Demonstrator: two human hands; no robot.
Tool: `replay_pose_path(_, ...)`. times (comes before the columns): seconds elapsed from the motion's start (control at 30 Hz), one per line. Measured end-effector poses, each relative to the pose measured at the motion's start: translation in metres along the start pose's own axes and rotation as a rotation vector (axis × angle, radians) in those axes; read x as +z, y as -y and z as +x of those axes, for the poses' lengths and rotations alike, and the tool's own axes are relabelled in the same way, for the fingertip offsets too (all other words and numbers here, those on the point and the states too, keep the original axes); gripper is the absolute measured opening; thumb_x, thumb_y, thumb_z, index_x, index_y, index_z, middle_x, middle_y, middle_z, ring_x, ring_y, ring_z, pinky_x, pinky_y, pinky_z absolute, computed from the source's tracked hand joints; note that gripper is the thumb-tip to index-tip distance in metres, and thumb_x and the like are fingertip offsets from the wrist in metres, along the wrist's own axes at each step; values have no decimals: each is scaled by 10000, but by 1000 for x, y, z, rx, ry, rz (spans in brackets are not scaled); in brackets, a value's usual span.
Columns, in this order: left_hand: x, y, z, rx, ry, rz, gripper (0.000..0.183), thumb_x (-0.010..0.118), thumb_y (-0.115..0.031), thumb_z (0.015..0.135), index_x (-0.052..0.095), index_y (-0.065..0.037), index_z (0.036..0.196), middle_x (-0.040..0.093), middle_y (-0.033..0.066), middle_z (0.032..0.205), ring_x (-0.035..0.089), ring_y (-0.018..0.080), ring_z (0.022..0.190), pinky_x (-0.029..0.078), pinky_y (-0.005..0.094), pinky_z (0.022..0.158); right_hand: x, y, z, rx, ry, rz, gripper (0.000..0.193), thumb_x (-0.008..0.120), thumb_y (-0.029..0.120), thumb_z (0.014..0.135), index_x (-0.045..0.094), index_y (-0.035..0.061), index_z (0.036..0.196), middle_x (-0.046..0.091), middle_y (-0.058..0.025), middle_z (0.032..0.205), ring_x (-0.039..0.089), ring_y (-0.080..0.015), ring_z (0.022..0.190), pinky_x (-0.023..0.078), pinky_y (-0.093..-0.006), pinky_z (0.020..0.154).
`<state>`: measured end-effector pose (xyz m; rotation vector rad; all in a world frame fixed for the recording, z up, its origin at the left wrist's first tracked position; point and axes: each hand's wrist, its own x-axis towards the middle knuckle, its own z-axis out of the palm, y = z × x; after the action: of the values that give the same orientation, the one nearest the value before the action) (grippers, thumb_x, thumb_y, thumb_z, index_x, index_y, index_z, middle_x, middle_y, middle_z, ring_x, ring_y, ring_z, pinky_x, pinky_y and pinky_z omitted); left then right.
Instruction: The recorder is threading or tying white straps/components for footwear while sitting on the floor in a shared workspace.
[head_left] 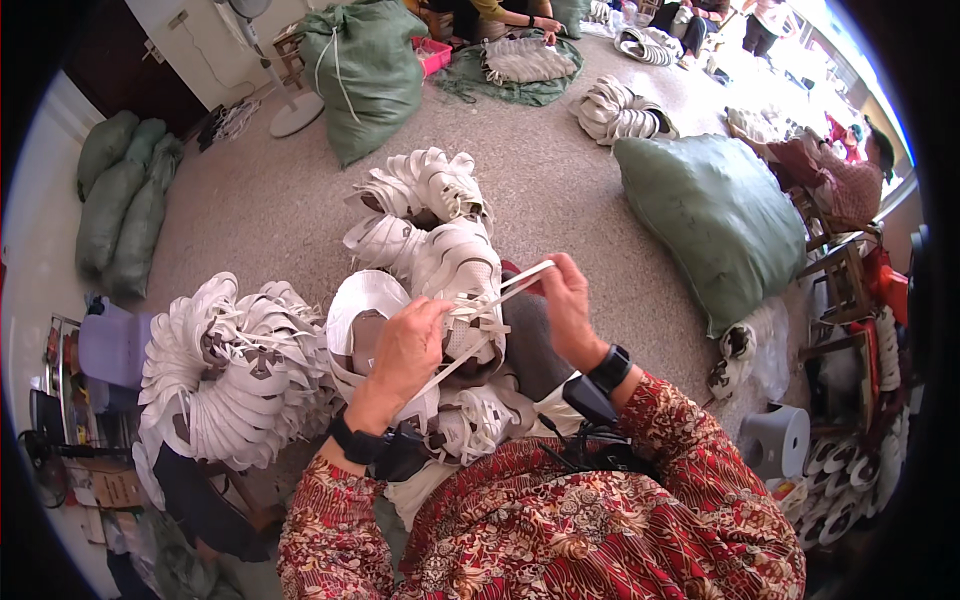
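Fingers (563, 272) hold lace (526, 278); shoe uppers (228, 375), sacks (708, 222) around.

Own hands (408, 345) (570, 312), two; pink basket (433, 57), one

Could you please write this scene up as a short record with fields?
Left hand: beside a pale shoe upper, fingertips partly hidden
Right hand: fingers holding a white lace, stretched towards the upper
Left side: pile of pale uppers
Right side: large green sack on the floor
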<state>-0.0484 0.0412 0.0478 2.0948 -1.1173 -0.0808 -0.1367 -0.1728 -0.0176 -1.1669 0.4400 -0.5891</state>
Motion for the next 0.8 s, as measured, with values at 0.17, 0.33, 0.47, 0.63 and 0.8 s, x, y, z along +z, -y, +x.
replay_pose_path(0.17, 16, 14, -3, -86, -2, -80, 159, 546, -16, 931, 664, 42, 1020, 669, 183, 922, 661, 314, 776, 509, 369, 688, -44, -5, 0, 112, -112, 30, 157, 458, 151, 1019, 574, 56, 973, 659, -50, 870, 637, -119, 775, 540, -274, 724)
replay_pose_path(0.33, 5, 28, -7, -132, 9, -13, 137, 568, -29, 924, 681, 43, 953, 671, 169, 912, 662, 301, 763, 511, 359, 686, -59, -3, -5, 235, -82, 26, 169, 467, 165, 1014, 567, 42, 957, 655, -60, 831, 648, -138, 710, 555, -284, 696)
replay_pose_path(0.47, 5, 26, -3, -120, 30, 88, 119, 598, -42, 910, 684, 38, 926, 676, 162, 906, 661, 302, 742, 508, 352, 670, -67, 7, -3, 268, 33, -123, 144, 512, 148, 993, 591, 30, 1019, 656, -63, 874, 651, -155, 770, 537, -278, 729)
replay_pose_path(0.63, 14, 22, 2, -235, -69, -90, 109, 643, -79, 904, 682, 22, 899, 669, 97, 781, 612, 166, 643, 486, 292, 611, -60, 13, -14, -302, 22, -702, 193, 555, 97, 962, 600, 27, 1137, 660, -47, 924, 625, -177, 848, 503, -281, 771)
replay_pose_path(0.8, 25, 38, -3, -337, -29, -328, 120, 632, -81, 897, 659, 34, 916, 674, 145, 756, 650, 223, 646, 510, 321, 623, -9, 28, -30, -170, 509, -466, 159, 552, 46, 960, 619, 5, 1099, 667, -59, 965, 617, -141, 877, 503, -282, 784)
